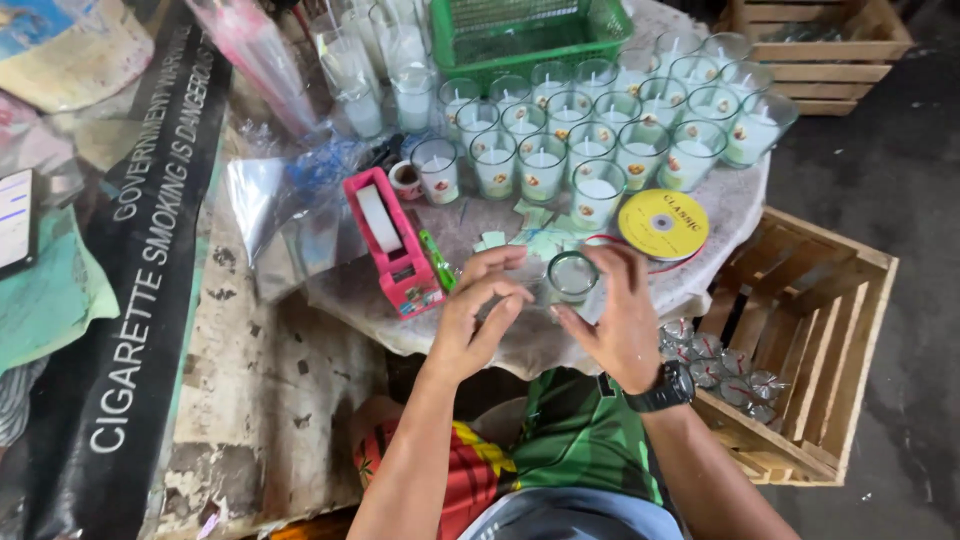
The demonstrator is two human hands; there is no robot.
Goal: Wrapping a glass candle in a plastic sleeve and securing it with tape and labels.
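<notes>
An empty clear glass cup (572, 276) stands near the front edge of a round table (730, 215), between my two hands. My left hand (478, 315) is just left of it with fingers curled toward the rim; whether it grips anything is unclear. My right hand (617, 318), with a black watch on its wrist, hovers at the cup's right side, fingers spread and holding nothing. Small pale green stickers (535, 238) lie just behind the cup.
Several glass cups filled with white wax (590, 140) crowd the table's far half, before a green basket (530, 30). A pink tape dispenser (390, 245), a green cutter (437, 262) and a yellow disc (662, 224) lie nearby. A wooden crate (830, 330) at the right holds wrapped glasses (722, 366).
</notes>
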